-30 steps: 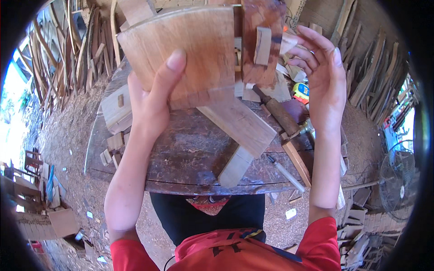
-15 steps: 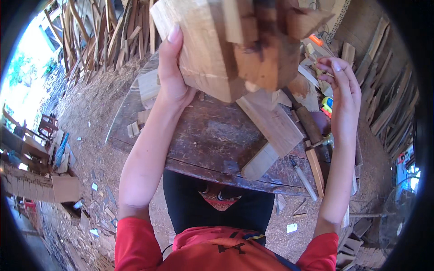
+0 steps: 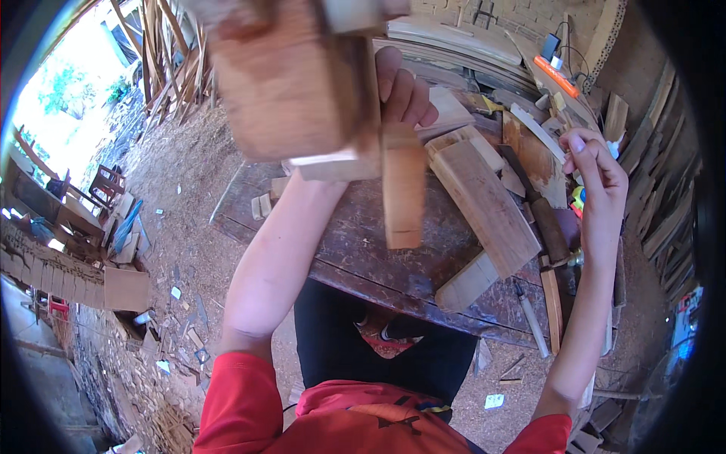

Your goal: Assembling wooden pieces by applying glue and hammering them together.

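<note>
My left hand [image 3: 406,87] is closed round a bulky assembly of joined wooden blocks [image 3: 280,91], lifted close above the table's far left part. The assembly is blurred and hides most of the hand; only some fingers show on its right side. A narrow wooden piece [image 3: 403,189] sticks out below those fingers. To the right, my right hand [image 3: 597,170] is raised over the table's right edge, its fingers curled in toward the thumb. Whatever lies between those fingertips, if anything, is too small to make out.
On the dark wooden table [image 3: 355,227] lie a thick plank [image 3: 488,204], a pale block [image 3: 469,284], a mallet [image 3: 550,231], a chisel [image 3: 532,321] and an orange tool [image 3: 556,76]. Wood strips [image 3: 166,60] lean at the back left. Shavings cover the floor [image 3: 174,197].
The wooden assembly has turned in my left hand, so its fingers now show on the right side. My right hand has curled more and dropped slightly. The whole view has shifted a little.
</note>
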A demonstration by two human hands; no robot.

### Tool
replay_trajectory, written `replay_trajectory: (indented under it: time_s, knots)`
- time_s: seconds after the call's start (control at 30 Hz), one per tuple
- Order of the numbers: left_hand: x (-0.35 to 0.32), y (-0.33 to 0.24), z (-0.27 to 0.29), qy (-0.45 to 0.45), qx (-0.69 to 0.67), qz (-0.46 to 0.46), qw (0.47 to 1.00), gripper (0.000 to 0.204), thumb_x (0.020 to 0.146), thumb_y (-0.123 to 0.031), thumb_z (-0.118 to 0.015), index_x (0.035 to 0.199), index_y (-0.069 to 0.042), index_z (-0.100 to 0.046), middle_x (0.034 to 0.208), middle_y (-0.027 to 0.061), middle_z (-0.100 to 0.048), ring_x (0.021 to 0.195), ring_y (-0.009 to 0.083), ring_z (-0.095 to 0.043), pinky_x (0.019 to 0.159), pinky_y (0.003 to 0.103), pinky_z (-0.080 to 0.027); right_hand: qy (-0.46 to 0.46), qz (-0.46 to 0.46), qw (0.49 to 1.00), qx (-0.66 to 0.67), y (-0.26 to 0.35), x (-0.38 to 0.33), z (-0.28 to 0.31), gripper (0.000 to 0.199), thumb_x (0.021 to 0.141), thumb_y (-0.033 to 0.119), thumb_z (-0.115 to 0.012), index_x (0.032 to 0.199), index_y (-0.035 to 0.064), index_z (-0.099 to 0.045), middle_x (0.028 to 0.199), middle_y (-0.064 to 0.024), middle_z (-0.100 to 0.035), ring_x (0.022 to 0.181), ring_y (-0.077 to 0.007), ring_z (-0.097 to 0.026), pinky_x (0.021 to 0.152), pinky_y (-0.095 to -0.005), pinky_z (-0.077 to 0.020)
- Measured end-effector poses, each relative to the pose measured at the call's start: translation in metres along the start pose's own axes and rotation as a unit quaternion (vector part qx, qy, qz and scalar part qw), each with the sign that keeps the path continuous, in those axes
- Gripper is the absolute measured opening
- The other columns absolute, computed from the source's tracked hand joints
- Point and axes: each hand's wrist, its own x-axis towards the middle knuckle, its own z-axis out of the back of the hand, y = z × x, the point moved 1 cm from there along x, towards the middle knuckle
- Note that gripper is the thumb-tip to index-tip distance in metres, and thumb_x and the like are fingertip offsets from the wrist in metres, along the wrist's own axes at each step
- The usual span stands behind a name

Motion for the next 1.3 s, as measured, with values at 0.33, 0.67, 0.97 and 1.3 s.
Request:
replay_trajectory:
  time_s: [0.33,0.67,0.97,1.3]
  knots:
    - [-0.001,-0.014,0.000,0.037,-0.126,0.017,0.991,0.025,0.104,-0.023,-0.049,0.080,-0.019,-0.056,0.057,-0.0059,-0.060,0.068,0.0115,-0.049,0.075,0.027,-0.036,-0.028,0.063,0.993,-0.095,-0.003,0.002,-0.011,0.024,0.095,0.010,-0.069,0.118,0.0026,-0.067,0.109,-0.0047,-0.068,0.102,-0.0133,-0.062,0.093,-0.0294,-0.0473]
    - [0.001,-0.011,0.002,0.021,-0.094,0.015,0.995,0.028,0.106,-0.027,-0.046,0.081,-0.019,-0.053,0.058,-0.0039,-0.059,0.068,0.0121,-0.046,0.074,0.028,-0.035,-0.025,0.120,0.967,-0.225,0.009,-0.001,-0.013,0.023,0.092,0.012,-0.070,0.114,0.0039,-0.068,0.102,-0.0079,-0.067,0.098,-0.0181,-0.063,0.089,-0.0307,-0.0473]
    - [-0.005,0.001,0.011,-0.089,-0.060,0.051,0.993,0.032,0.098,-0.035,-0.057,0.078,-0.014,-0.044,0.072,0.0010,-0.042,0.072,0.0169,-0.042,0.075,0.032,-0.038,0.079,0.118,0.975,-0.169,0.029,-0.010,-0.015,0.020,0.088,0.013,-0.076,0.102,0.0013,-0.071,0.087,-0.0070,-0.066,0.083,-0.0188,-0.065,0.081,-0.0310,-0.0504]
    - [-0.011,0.015,0.020,-0.161,-0.112,0.072,0.978,0.029,0.096,-0.030,-0.058,0.078,-0.013,-0.044,0.084,0.0023,-0.045,0.083,0.0178,-0.049,0.091,0.040,-0.049,0.284,0.111,0.952,0.038,0.094,-0.017,-0.052,0.041,0.076,0.013,-0.086,0.113,0.0023,-0.073,0.092,-0.0044,-0.069,0.087,-0.0151,-0.065,0.081,-0.0293,-0.0503]
